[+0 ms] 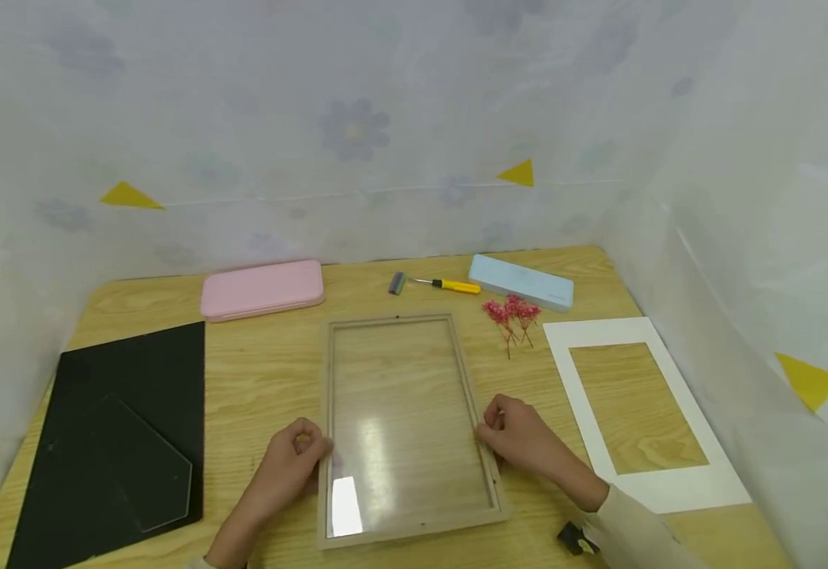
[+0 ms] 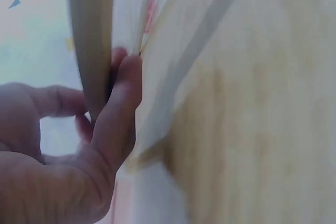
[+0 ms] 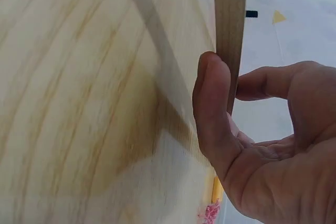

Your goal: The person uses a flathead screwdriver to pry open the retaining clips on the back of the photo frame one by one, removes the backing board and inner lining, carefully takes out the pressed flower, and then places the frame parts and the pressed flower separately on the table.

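A wooden picture frame (image 1: 326,379) with a clear, glossy pane (image 1: 403,395) is held above the tabletop, its shadow visible in both wrist views. On its left side my left hand (image 1: 289,458) pinches the rim between thumb and fingers. My right hand (image 1: 521,436) grips the opposite side in the same way. Up close in the left wrist view, the fingers (image 2: 123,93) wrap the frame's edge (image 2: 92,24). The right wrist view shows a digit (image 3: 212,98) pressed along the other edge (image 3: 229,19).
A black backing board (image 1: 144,363) lies left; a white mat (image 1: 677,490) lies right. Behind are a pink case (image 1: 263,290), a small striped object (image 1: 397,283), a yellow-handled screwdriver (image 1: 460,286), a light-blue case (image 1: 521,280) and pink dried flowers (image 1: 512,310). A small black object (image 1: 572,539) sits by the right sleeve.
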